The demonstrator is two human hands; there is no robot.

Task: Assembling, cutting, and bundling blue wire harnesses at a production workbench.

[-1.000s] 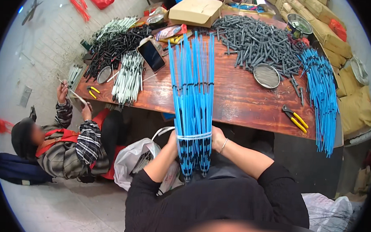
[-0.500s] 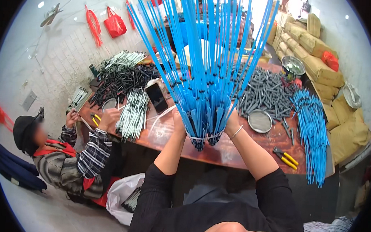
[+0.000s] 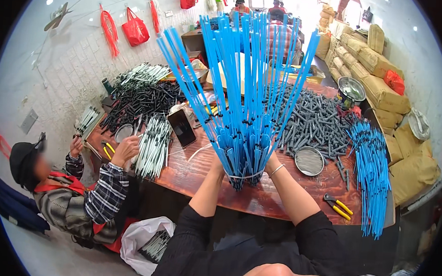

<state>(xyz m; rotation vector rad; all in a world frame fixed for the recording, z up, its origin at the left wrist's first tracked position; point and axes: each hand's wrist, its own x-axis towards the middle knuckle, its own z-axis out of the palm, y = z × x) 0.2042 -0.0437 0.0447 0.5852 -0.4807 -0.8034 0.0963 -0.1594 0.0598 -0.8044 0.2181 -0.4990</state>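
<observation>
A large bundle of thin blue plastic rods with small black parts [image 3: 245, 109] stands upright before me, its upper ends fanned out. Near its lower end a white band [image 3: 244, 177] runs around the rods. My left hand [image 3: 218, 163] grips the bundle from the left, with most of its fingers hidden behind the rods. On the opposite side my right hand [image 3: 273, 163], a bracelet at its wrist, is closed on the same bundle. Its fingers are largely covered too. The bundle's bottom is over the near part of the reddish wooden table [image 3: 199, 179].
Grey plug-like pieces [image 3: 307, 120], a round dish [image 3: 309, 161], yellow-handled pliers [image 3: 338, 207] and loose blue rods [image 3: 371, 181] lie right. Left are a phone [image 3: 182, 128], white rods [image 3: 153, 149], black pieces [image 3: 143, 101] and a seated co-worker [image 3: 73, 195]. Brown sacks [image 3: 388, 92] line the right wall.
The bundle has come lower and its tops now show within the view. Its lower ends, two clumps before, look drawn closer together. The co-worker's hand has shifted slightly.
</observation>
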